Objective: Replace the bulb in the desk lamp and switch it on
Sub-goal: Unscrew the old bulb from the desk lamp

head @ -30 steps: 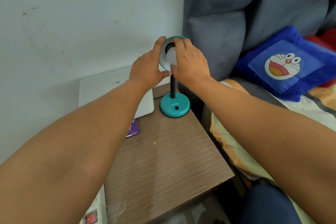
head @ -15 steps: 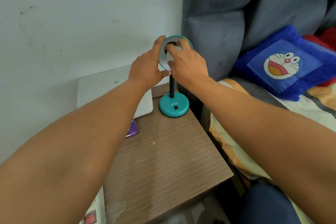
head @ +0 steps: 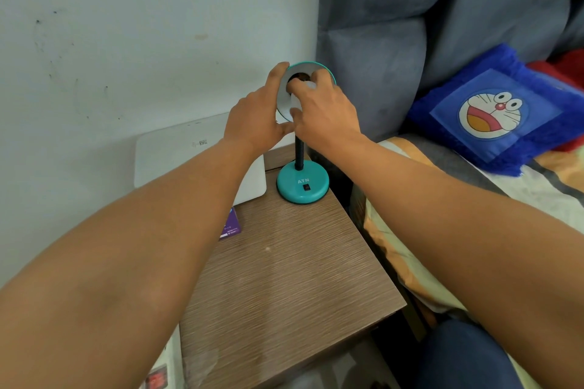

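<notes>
A small teal desk lamp stands at the back of the bedside table, with a round base [head: 302, 183] bearing a black switch [head: 306, 187] and a black flexible neck [head: 299, 151]. Its shade [head: 286, 98], teal outside and white inside, faces me. My left hand [head: 256, 117] grips the shade's left rim. My right hand [head: 325, 114] reaches into the shade with its fingers closed around a white bulb [head: 308, 85], most of which is hidden by the fingers. The dark socket [head: 298, 76] shows just behind the bulb.
The brown wooden bedside table [head: 284, 262] also carries a white flat device [head: 189, 155] leaning on the wall and a purple card [head: 230, 227]. A grey padded headboard [head: 395, 41] and a bed with a blue cartoon pillow [head: 493, 110] lie to the right.
My right hand has shifted around the bulb inside the shade, and the dark socket now shows behind it. My left hand keeps holding the shade.
</notes>
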